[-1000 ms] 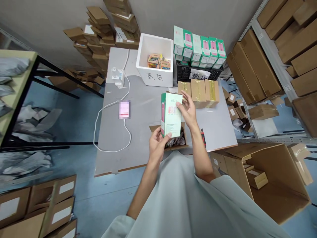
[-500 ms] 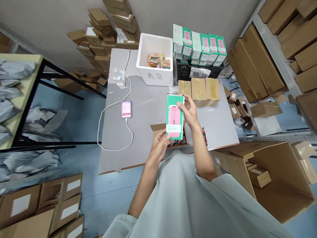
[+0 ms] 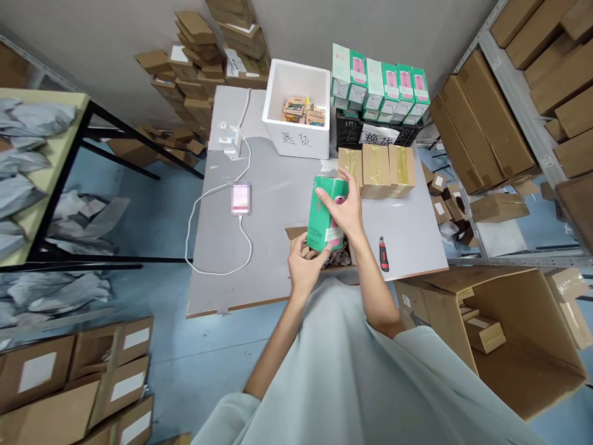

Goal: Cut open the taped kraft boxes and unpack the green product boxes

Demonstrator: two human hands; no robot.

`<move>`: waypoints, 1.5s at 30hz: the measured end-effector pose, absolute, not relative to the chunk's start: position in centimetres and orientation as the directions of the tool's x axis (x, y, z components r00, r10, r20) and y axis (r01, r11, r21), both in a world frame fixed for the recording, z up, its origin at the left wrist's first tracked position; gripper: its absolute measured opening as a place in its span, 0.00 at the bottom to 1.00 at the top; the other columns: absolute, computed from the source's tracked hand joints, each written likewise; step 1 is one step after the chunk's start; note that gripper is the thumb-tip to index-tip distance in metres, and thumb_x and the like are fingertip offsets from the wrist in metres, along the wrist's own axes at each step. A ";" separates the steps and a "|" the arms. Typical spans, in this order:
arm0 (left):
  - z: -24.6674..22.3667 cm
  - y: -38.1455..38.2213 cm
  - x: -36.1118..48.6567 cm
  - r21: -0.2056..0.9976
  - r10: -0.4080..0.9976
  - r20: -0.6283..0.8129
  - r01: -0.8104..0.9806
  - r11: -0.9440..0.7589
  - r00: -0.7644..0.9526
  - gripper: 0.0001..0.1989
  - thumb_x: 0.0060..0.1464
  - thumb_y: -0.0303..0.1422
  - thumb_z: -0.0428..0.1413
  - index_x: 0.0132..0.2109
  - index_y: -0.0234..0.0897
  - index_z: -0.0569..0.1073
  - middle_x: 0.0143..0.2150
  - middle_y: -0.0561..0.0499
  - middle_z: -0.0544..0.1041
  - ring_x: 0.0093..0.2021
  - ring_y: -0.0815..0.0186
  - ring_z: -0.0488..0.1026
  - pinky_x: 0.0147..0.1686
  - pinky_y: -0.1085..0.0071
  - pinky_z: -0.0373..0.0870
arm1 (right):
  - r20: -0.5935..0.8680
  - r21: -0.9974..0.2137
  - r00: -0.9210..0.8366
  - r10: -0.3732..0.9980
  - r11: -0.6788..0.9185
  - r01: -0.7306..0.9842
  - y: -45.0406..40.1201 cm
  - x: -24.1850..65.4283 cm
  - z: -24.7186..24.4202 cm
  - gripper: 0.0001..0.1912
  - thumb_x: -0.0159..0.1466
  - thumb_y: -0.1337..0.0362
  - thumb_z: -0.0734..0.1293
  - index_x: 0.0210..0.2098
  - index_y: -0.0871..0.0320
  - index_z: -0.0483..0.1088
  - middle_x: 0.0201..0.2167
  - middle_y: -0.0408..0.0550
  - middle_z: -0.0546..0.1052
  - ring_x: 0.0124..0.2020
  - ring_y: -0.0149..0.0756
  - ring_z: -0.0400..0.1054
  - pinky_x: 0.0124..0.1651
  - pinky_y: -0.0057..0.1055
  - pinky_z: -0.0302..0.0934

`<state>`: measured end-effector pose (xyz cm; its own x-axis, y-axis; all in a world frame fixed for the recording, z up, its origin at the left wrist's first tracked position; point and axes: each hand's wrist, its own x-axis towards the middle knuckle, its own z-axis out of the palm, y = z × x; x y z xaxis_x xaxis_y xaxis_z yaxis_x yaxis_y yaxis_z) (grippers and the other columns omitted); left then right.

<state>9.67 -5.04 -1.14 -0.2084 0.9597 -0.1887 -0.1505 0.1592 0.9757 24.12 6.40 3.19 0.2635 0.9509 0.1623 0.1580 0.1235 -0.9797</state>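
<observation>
Left hand and right hand fingers gripped a green box near the table's front edge; along the rear edge, foam bin read 退货, crate label 换货.

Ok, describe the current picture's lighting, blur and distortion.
Head view, centre: diffuse light, no hard shadows apparent on the flat grey tabletop; green-and-pink cardboard box fairly sharp. Head view, left: small pinkish rectangular device pixelated. Head view, lower right: large open brown cardboard carton seemingly stretched by a wide lens.
</observation>
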 end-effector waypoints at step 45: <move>-0.4 -7.2 1.9 0.930 0.953 -0.299 -0.209 0.303 0.053 0.37 0.46 0.47 0.81 0.59 0.39 0.82 0.61 0.39 0.86 0.64 0.48 0.84 0.66 0.52 0.80 | 0.160 -0.987 0.340 0.927 0.154 0.045 1.5 20.5 3.2 0.44 0.63 0.35 0.81 0.70 0.46 0.71 0.74 0.58 0.73 0.71 0.51 0.73 0.74 0.52 0.70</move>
<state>1.90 -7.21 -0.42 0.0534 0.9528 -0.2989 -0.2088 0.3034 0.9297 20.47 1.53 3.16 0.3398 0.9268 0.1601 0.0445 0.1541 -0.9870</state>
